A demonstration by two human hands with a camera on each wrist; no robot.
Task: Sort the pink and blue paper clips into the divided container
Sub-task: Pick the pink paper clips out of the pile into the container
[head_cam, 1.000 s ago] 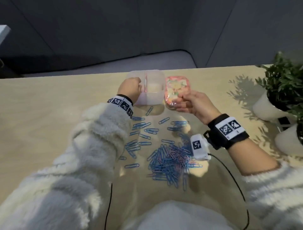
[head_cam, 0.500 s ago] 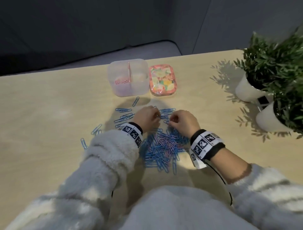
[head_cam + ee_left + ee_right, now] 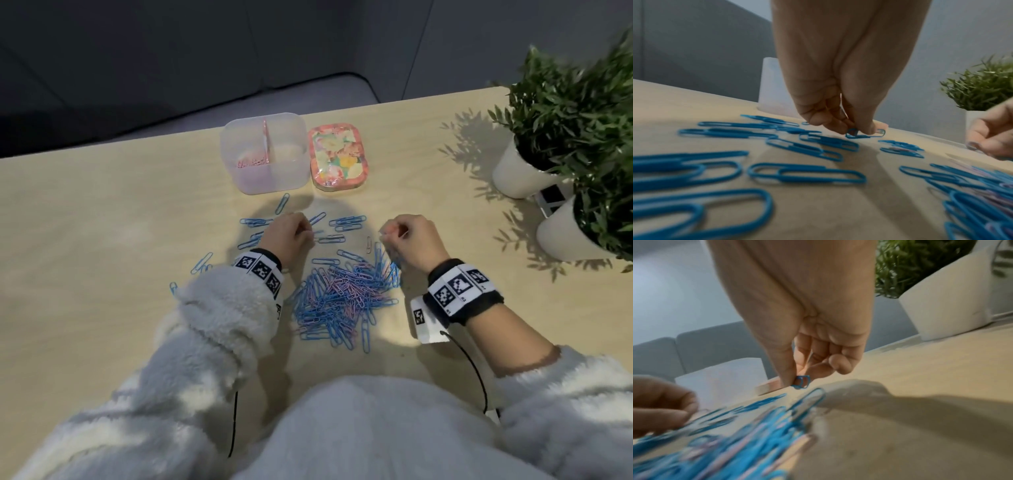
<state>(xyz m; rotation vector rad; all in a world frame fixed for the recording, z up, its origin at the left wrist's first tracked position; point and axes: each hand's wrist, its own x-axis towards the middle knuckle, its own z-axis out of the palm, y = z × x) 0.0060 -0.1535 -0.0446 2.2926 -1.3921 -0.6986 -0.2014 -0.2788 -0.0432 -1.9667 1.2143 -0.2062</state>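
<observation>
A heap of blue and pink paper clips lies on the table in front of me, with loose blue clips spread beyond it. The clear divided container stands behind them; its left compartment holds pink clips. My left hand pinches a blue clip that lies on the table. My right hand, right of the heap, pinches another blue clip just above the table.
A flowered tin sits right of the container. Two white pots with green plants stand at the right edge of the table, and a small tag card lies between them. A dark sofa runs behind the table.
Both hands came back from the container and tin to the clips. Over the last half second they moved apart, the right hand going rightward with a blue clip.
</observation>
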